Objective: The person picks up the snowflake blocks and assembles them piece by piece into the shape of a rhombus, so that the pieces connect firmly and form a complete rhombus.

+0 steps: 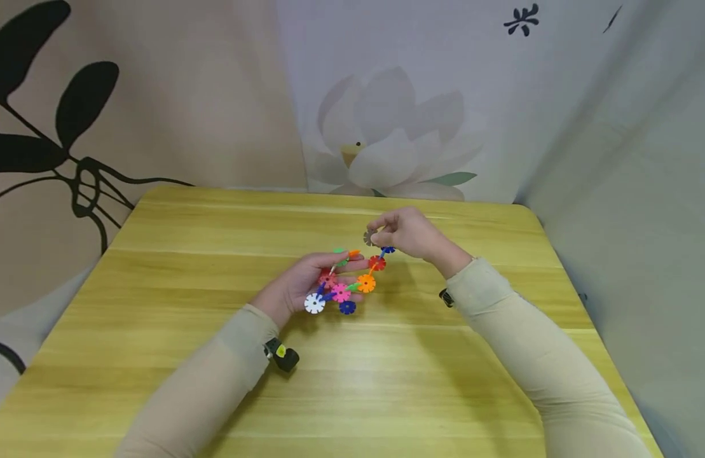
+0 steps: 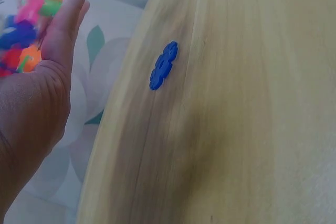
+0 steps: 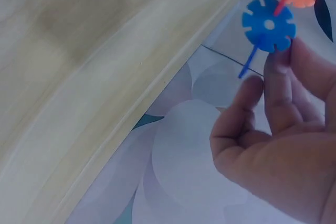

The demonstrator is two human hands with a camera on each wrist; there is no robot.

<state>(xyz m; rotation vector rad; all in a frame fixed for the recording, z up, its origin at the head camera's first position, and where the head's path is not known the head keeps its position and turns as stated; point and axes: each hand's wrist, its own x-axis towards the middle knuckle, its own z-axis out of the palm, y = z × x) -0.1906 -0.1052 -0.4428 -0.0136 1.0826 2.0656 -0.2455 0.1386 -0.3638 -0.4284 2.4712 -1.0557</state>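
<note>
My left hand (image 1: 306,280), palm up, holds a chain of colourful notched plastic discs. A white disc (image 1: 314,303), a pink disc (image 1: 341,292), an orange disc (image 1: 366,284) and a red disc (image 1: 377,263) show in it. At the chain's far end, my right hand (image 1: 412,235) pinches a blue disc (image 3: 269,24) by its edge between thumb and finger. Another piece, edge-on and blue in the right wrist view, joins that disc. The head view shows a greyish disc (image 1: 370,237) by the right fingertips. Fingers hide part of the chain.
A loose dark blue disc (image 2: 164,65) lies on the wooden table (image 1: 352,394), below the left hand. Printed cloth (image 1: 215,95) hangs behind the table's far edge, and a pale curtain (image 1: 644,191) is on the right. Both wrists carry small black devices (image 1: 282,355).
</note>
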